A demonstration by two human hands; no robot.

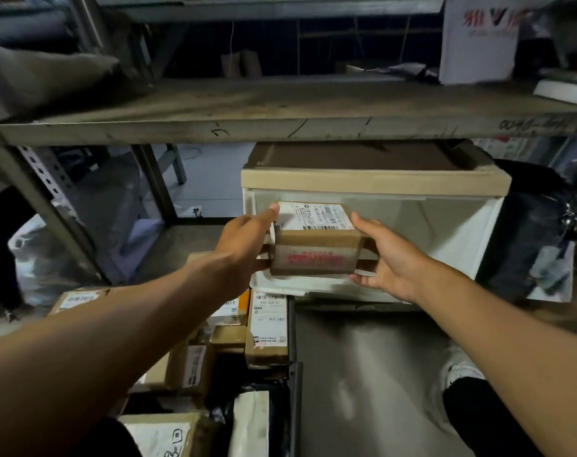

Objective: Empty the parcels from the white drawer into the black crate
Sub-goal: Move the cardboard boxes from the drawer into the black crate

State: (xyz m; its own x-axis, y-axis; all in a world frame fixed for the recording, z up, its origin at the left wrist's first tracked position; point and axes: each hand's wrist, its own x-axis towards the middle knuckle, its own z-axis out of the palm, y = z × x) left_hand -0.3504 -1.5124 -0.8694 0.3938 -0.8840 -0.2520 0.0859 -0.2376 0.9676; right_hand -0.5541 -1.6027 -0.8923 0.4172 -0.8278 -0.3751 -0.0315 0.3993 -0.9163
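While both arms reach forward in the head view, the left hand point(244, 239) and right hand point(384, 255) grasp a brown parcel point(315, 240) at its ends, above the white drawer's point(458, 232) front lip. At seven o'clock, the black crate point(292, 351) holds other parcels point(267, 328).

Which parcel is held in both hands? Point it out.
The brown parcel with the white label on top, at the white drawer; the others lie in the crate below.
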